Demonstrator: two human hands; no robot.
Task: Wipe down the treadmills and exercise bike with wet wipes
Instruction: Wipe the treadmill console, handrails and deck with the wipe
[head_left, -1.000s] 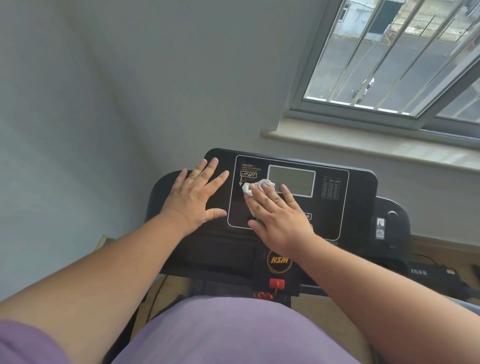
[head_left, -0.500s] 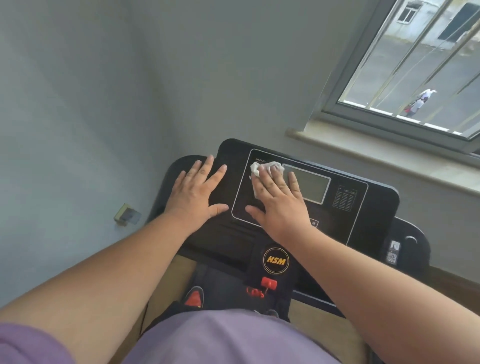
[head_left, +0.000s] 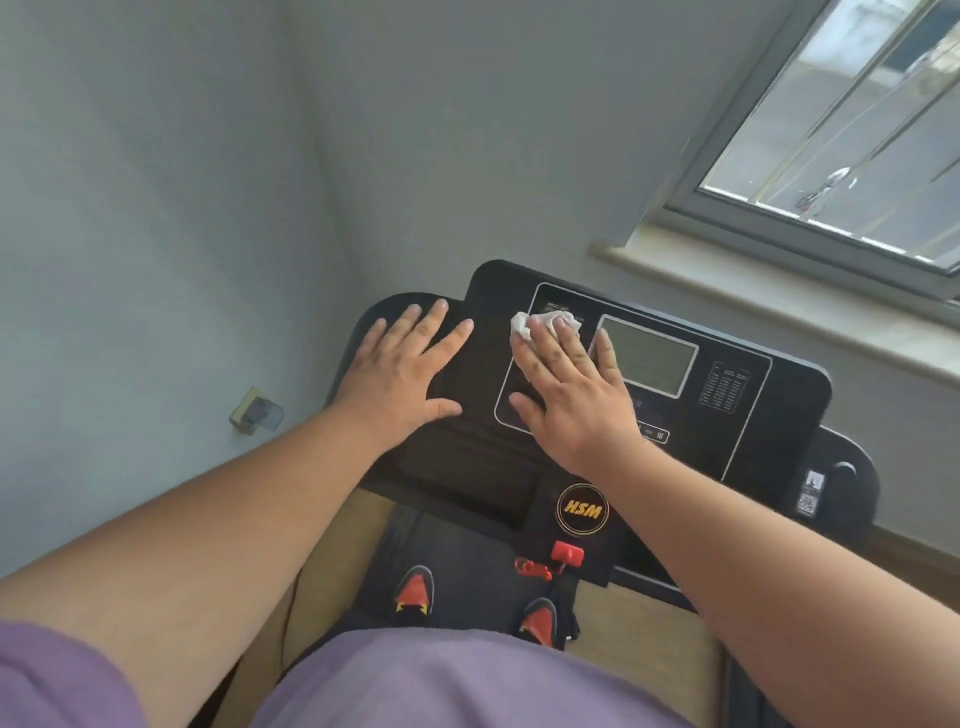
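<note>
**A pale corner under a barred window**

Two plain walls (head_left: 171, 171), pale grey-blue, meet in a corner left of centre; low on the left wall sits a small socket box (head_left: 255, 411), tilted in this view; at upper right a grey-framed window (head_left: 852, 135) with slim bars looks out on a sunlit paved ground outside; below it runs a light stone sill (head_left: 779, 306), bright where daylight falls on it; the floor (head_left: 644, 618) is light tan wood, with a darker wooden skirting (head_left: 914, 561) along the right wall.
</note>
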